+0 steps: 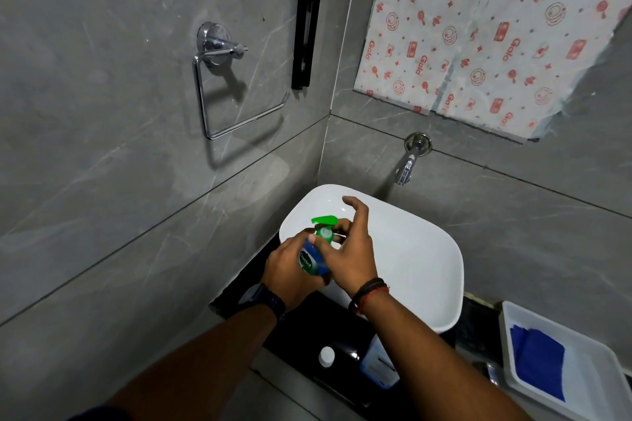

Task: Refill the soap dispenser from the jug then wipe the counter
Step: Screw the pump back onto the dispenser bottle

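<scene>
Both hands meet over the near-left rim of the white basin: the left hand grips the soap dispenser, the right hand pinches its green pump. Beyond and right of the right hand, the basin bowl lies open. The wall tap overhangs beyond. Left of the left hand, the tiled wall stands close. Beneath the forearms, a white cap and blue-labelled jug occupy the black counter. Far right, a white tray blocks the counter.
</scene>
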### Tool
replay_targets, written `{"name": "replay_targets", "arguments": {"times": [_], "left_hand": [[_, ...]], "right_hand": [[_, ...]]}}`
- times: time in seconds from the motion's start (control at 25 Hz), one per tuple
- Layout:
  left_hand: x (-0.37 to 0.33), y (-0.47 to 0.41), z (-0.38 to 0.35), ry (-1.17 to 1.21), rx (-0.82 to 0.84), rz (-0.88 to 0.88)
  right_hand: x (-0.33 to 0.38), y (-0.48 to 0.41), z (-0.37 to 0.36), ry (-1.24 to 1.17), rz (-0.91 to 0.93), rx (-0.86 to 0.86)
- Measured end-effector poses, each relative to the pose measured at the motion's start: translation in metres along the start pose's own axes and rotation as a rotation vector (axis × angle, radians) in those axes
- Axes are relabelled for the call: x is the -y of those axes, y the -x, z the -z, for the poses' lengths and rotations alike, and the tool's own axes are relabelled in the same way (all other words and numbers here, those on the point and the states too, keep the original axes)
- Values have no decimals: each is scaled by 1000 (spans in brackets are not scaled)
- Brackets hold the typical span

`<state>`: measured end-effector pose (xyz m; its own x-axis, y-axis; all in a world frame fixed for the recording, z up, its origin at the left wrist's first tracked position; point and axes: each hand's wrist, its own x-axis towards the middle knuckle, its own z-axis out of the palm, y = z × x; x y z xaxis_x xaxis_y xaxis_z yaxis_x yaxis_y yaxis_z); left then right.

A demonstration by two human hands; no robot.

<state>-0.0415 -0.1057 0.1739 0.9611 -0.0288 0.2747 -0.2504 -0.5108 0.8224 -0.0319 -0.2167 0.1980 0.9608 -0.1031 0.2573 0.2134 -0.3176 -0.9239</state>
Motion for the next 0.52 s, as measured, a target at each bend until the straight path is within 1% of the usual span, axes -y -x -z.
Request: {"name": "replay_targets", "arguments": {"times": [0.08, 0.16, 0.24, 0.36, 0.4, 0.52], "left_hand": [[-1, 0, -1, -7, -29, 6], [0, 0, -1, 6, -35, 6], [2, -1, -1, 10, -33, -2], [3, -2, 0, 1, -44, -16], [4, -1, 0, -1, -43, -24], [8, -2, 1, 18, -62, -45]], "right_hand": [[2, -2, -1, 13, -26, -44], [1, -4, -1, -44, -28, 18], [-1, -4, -2, -39, -15, 58], [2, -4, -3, 26, -33, -22], [1, -5, -2, 20, -33, -15], [-2, -6, 0, -10, -2, 103]]}}
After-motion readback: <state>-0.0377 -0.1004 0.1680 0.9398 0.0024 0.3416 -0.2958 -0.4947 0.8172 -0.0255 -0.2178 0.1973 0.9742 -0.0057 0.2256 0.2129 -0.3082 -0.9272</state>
